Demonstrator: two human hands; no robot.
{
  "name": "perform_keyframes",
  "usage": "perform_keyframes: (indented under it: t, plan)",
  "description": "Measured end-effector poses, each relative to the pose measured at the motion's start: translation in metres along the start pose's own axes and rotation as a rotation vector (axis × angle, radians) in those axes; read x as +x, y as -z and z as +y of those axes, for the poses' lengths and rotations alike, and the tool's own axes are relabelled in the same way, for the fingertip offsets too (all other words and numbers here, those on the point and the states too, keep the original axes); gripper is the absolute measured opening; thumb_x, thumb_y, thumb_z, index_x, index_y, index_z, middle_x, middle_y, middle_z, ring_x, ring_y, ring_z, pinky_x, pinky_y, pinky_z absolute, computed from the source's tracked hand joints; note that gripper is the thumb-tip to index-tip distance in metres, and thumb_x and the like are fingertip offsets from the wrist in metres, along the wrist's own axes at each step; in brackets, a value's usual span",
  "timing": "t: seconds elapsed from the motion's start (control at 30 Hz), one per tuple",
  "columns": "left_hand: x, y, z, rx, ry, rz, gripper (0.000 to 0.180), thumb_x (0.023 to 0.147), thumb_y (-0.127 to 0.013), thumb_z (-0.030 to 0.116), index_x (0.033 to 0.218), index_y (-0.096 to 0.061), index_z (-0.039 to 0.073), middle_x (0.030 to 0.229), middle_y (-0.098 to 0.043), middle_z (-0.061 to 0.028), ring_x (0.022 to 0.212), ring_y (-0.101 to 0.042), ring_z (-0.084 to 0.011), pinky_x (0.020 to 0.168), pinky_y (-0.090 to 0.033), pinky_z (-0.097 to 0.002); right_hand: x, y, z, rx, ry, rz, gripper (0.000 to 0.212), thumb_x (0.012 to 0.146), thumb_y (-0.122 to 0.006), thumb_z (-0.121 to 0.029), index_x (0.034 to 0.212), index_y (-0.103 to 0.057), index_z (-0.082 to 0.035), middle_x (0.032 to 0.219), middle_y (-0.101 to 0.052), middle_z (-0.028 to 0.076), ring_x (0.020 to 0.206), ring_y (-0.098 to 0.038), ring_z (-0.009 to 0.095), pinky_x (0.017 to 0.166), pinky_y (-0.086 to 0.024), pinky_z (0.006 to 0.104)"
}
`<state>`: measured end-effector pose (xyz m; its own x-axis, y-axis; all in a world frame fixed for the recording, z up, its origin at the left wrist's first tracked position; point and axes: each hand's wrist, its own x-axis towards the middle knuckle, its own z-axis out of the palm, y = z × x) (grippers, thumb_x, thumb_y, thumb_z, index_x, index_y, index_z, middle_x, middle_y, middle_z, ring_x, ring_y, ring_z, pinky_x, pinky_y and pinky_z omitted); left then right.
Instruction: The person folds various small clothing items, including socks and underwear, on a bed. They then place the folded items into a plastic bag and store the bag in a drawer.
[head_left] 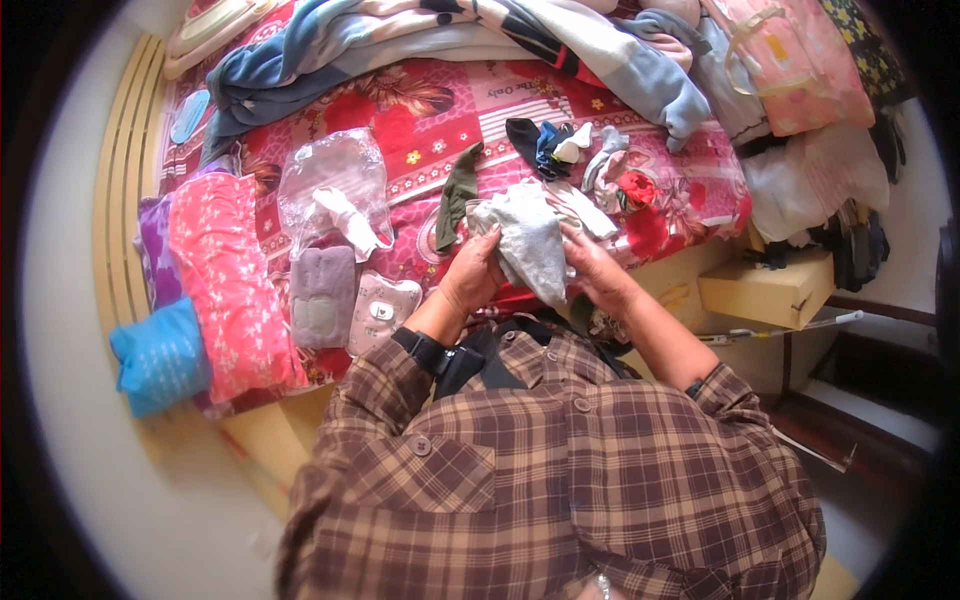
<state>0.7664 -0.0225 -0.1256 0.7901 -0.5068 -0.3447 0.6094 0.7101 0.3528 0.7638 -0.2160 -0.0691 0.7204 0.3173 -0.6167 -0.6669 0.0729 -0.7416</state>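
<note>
In front of my chest I hold a crumpled light grey piece of cloth (525, 235), perhaps a small garment. My left hand (470, 272) grips its left side and my right hand (598, 272) its right side; a pointed end hangs down between them. Just left of it lies an olive-green cloth (459, 198), long like a sock. Beyond and to the right are small dark, blue and white pieces (550, 145), a white cloth (588, 212) and a red bunched piece (637, 187). Further left, a white cloth (350, 222) rests on a clear plastic bag (325, 165).
The bed has a red flowered sheet (425, 125). Left stand a grey-purple folded towel (323, 285), a pale patterned item (385, 305), coral folded fabric (225, 280) and a blue bundle (160, 355). A blue-white blanket (290, 75) spans the back; a pale wooden drawer (765, 285) juts out right.
</note>
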Motion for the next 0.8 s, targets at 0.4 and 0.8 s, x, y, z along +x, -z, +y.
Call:
perform_keyframes:
  t: [0.4,0.8]
  plan:
    - [-0.007,0.02,0.006,0.083,-0.105,0.226,0.026,0.082,-0.052,0.008,0.108,-0.049,0.007,0.099,-0.058,-0.0065,0.091,-0.056,-0.018,0.081,-0.047,-0.0324,-0.007,-0.012,0.021,-0.418,-0.033,-0.176,0.036,0.073,-0.06,-0.006,0.107,-0.052,0.0,0.096,-0.058,0.004,0.084,-0.054,0.01,0.076,-0.043,0.0242]
    - [-0.016,0.04,0.015,0.088,-0.104,0.048,0.034,0.078,-0.046,-0.002,0.111,-0.047,0.006,0.108,-0.054,-0.0082,0.098,-0.053,-0.0206,0.085,-0.045,-0.0385,-0.003,0.004,0.044,-0.283,0.18,0.136,0.024,0.075,-0.045,0.0,0.099,-0.049,-0.001,0.089,-0.053,0.001,0.081,-0.048,0.007,0.073,-0.04,0.0226]
